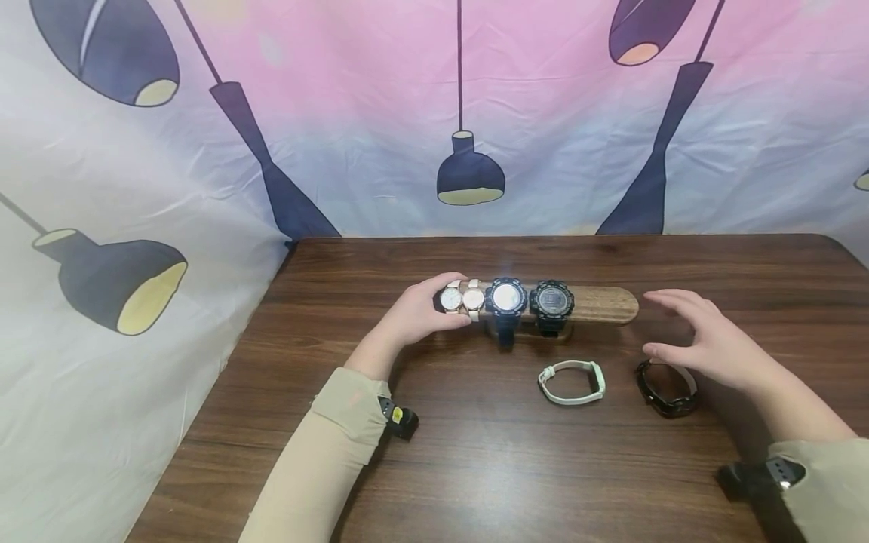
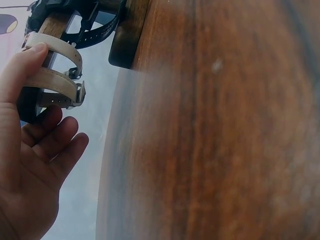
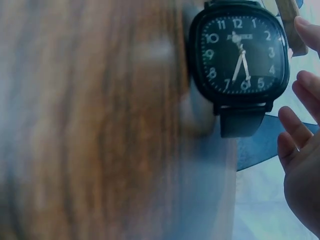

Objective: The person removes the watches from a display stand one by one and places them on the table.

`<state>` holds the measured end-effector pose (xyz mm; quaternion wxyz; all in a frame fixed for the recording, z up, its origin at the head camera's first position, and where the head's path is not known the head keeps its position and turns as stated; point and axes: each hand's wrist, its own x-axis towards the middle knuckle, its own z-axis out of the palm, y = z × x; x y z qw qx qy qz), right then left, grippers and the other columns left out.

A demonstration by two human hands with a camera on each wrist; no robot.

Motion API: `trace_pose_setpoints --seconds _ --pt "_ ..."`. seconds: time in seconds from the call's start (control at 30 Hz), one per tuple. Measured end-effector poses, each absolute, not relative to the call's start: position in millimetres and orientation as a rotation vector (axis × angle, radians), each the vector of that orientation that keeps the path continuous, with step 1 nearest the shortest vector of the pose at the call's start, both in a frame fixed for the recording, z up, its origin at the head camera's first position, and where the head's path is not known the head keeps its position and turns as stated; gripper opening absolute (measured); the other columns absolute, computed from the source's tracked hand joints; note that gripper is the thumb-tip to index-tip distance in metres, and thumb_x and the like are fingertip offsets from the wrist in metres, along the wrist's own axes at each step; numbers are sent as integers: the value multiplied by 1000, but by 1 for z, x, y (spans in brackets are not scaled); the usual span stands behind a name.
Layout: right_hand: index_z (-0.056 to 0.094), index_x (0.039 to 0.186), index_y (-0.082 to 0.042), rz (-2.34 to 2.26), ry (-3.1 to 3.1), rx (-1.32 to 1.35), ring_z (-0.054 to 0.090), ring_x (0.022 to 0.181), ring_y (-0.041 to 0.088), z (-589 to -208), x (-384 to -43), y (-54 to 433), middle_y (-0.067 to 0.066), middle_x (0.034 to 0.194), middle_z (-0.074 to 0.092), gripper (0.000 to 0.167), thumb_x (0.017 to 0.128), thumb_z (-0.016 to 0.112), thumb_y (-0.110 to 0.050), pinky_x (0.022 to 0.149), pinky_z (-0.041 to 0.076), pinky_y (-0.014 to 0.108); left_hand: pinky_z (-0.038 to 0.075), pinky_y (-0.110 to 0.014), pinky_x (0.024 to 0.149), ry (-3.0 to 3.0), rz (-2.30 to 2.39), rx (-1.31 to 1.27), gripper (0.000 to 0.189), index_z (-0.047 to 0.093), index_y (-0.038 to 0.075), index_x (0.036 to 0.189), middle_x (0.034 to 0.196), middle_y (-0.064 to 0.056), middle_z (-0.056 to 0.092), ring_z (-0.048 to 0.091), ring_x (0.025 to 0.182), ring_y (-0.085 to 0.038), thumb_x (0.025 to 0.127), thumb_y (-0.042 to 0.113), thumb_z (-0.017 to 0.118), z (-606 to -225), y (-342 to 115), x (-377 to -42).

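Observation:
A wooden watch stand [image 1: 604,305] carries two small watches with white straps, a black watch [image 1: 506,296] with a glaring face and a black digital watch [image 1: 552,300]. My left hand [image 1: 422,305] is at the stand's left end and grips the outer white-strapped watch [image 1: 450,299]; in the left wrist view its thumb rests on a pale strap [image 2: 55,45]. Off the stand's right end, my right hand [image 1: 713,339] is held with fingers spread and nothing between them. Below it lies a black watch [image 1: 668,400], whose squarish numbered dial [image 3: 240,55] fills the top of the right wrist view.
A white band watch [image 1: 572,383] lies looped on the brown wooden table [image 1: 489,467], in front of the stand. Behind the table hangs a cloth [image 1: 380,166] printed with lamps. Each sleeve cuff has a small black camera [image 1: 402,421] strapped by it.

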<state>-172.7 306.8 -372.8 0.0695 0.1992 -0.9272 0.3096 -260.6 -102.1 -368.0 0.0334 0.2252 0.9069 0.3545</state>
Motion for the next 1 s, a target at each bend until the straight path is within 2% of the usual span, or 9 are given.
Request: trace_pose_setpoints --seconds 0.27,0.53,1.0 --pt "46 134 -2 943 -2731 637 32 113 41 -368 -180 298 21 134 41 71 73 79 -17 82 27 55 43 -36 85 2787 1091 684 64 53 27 130 117 -1 59 54 98 -18 72 42 78 -368 -102 -261" --pt "48 132 0 926 -2677 679 34 113 38 -365 -189 290 19 131 44 71 70 81 -13 84 24 51 43 -35 84 2784 1089 686 64 53 27 130 116 0 59 54 97 -17 73 42 77 -368 -101 -261" --pt "46 133 1 888 -2665 765 33 116 42 -361 -199 276 22 132 43 73 72 81 -18 87 22 54 43 -36 85 2777 1097 680 65 53 27 130 116 -2 59 54 98 -18 72 41 78 -366 -98 -259"
